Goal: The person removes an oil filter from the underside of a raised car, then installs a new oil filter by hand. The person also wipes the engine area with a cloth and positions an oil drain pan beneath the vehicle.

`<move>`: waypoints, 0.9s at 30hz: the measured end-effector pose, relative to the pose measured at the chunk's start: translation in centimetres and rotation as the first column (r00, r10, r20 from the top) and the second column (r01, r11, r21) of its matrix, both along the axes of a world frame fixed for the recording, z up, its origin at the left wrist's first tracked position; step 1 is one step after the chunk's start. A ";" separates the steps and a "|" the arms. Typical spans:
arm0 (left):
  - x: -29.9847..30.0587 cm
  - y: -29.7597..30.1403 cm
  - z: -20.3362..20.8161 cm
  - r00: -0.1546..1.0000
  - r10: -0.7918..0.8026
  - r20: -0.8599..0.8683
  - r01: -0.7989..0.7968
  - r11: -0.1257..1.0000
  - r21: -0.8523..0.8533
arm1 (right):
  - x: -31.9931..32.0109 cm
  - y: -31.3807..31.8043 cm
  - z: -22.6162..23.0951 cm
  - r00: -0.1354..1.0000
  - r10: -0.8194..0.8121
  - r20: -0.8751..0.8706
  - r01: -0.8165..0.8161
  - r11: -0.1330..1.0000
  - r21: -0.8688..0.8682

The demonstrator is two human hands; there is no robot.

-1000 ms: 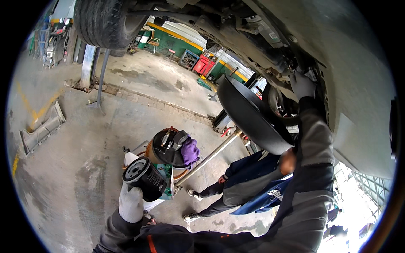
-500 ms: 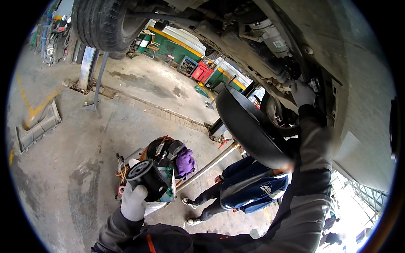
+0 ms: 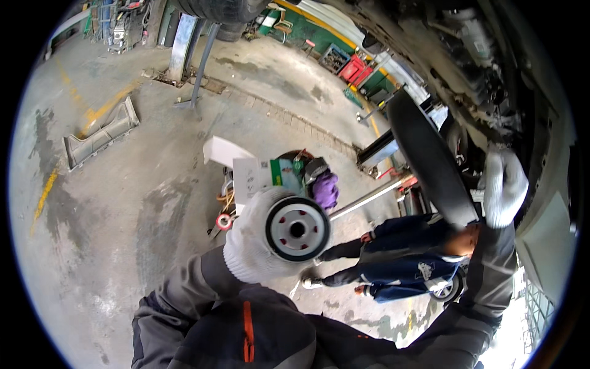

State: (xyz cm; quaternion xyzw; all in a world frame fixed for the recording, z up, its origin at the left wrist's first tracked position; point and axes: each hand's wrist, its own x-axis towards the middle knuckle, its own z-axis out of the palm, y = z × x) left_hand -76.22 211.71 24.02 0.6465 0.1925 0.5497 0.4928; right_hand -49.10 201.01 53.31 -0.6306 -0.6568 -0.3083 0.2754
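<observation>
Filter turn: the black filter (image 3: 298,229) has swung round since half a second ago, so its metal end, with a dark centre hole, small reddish openings and a black outer ring, now faces the wearer squarely
Right-arm change: the right hand (image 3: 504,187) has come down from the shadowed vehicle underside (image 3: 455,67) into brighter light
What it suggests: attention seems to rest on the filter's end for now, rather than on the parts overhead
Filter place: near the middle of the view, inside the grip of the left hand (image 3: 249,240), well to the left of the right hand and apart from it
Left glove: white knit, wrapped around the filter's side from the left, fingers mostly hidden behind it
Right glove: white knit, raised at the far right just below the underside, fingers bent; blur hides whether anything is in them, so I cannot tell
Beyond the filter: an opened white and green carton (image 3: 251,178), whether touching the left glove is unclear, and a bunched purple cloth (image 3: 324,189) to its right
Between the hands, farther off: a wide black pan (image 3: 424,157) tilted on edge in this view, with a co-worker (image 3: 399,264) in a dark blue jacket nearer than it
</observation>
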 end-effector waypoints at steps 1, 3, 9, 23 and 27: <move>-0.6 -0.4 0.4 0.998 0.043 -0.048 -0.039 0.997 0.073 | -2.9 -0.3 -1.8 0.987 0.153 -0.045 -0.157 0.985 -0.077; -1.4 -1.1 1.0 0.994 0.094 -0.053 -0.081 0.975 0.209 | -6.0 -0.8 -3.7 0.886 0.462 -0.025 -0.448 0.844 -0.295; -3.7 -2.3 3.2 0.984 0.150 -0.101 -0.087 0.883 0.461 | -12.7 -2.1 -7.7 0.812 0.057 -0.581 -0.492 0.604 -0.627; -6.7 -4.3 2.7 0.980 0.139 -0.143 -0.073 0.916 0.394 | -14.3 -1.9 -9.9 0.700 -0.272 -0.660 -0.527 0.427 -0.735; -6.8 -4.3 2.5 0.974 0.140 -0.176 -0.067 0.927 0.368 | -14.2 -1.9 -9.9 0.722 -0.273 -0.636 -0.521 0.391 -0.759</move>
